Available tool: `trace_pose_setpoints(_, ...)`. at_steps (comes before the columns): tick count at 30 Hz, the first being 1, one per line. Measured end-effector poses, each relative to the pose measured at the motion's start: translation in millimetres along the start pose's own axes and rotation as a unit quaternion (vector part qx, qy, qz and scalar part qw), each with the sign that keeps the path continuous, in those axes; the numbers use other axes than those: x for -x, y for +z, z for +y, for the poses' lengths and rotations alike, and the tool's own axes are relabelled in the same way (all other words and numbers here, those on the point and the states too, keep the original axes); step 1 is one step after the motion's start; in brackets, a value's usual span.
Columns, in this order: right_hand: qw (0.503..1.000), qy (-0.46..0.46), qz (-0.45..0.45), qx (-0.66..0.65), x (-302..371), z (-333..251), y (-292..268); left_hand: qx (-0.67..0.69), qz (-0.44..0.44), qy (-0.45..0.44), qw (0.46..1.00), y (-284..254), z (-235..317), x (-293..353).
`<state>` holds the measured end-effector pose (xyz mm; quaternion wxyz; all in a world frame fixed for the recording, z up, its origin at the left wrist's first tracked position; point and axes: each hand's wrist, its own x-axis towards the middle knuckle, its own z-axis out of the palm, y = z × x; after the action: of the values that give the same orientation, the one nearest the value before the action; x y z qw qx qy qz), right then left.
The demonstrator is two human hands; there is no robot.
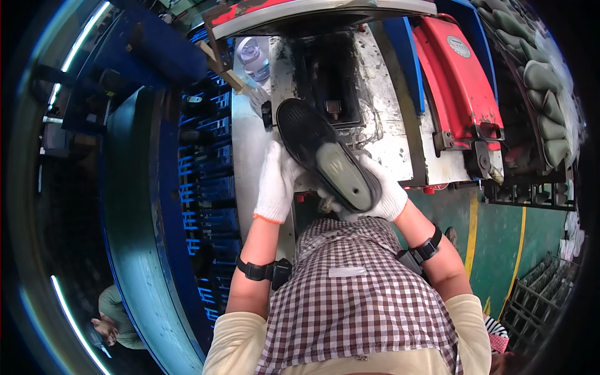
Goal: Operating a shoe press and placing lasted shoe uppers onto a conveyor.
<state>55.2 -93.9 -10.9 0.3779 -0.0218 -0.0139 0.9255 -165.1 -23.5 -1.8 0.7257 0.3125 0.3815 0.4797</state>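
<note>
Black shoe sole (pixel 327 155) slants across frame centre. Your right hand (pixel 386 191) clasps its lower end, fingers partly hidden beneath; your left hand (pixel 277 180) is at its left edge, finger closure cannot be told.

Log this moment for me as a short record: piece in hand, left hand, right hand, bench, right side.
Piece: black sole, grey-green toward its near end, slanting from far left to near right
Left hand: white-gloved, at the sole's left edge; grip partly hidden
Right hand: white-gloved, holding the sole's near end
Bench: worn metal, black-stained; clear bottle at far left
Right side: red cover; rows of grey-green shoe shapes
</note>
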Motion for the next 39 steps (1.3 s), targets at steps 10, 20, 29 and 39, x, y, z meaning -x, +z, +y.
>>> trace_pose_setpoints(10, 0.836, -0.017, 0.228, 0.499, -79, 19, -16, 0.213, 0.070, -0.141, 0.964, -48, -6, 52)
trace_pose_setpoints(20, 0.162, -0.203, 0.301, 0.918, -56, -17, -53, 0.120, 0.352, -0.060, 0.926, -265, -55, -1)
trace_pose_setpoints(29, 0.163, -0.201, 0.322, 0.911, -60, -11, -59, -0.197, 0.559, 0.066, 0.803, -418, -20, -81)
trace_pose_setpoints(39, 0.165, -0.202, 0.302, 0.917, -69, -5, -55, -0.496, 0.489, 0.001, 0.717, -407, -63, 4)
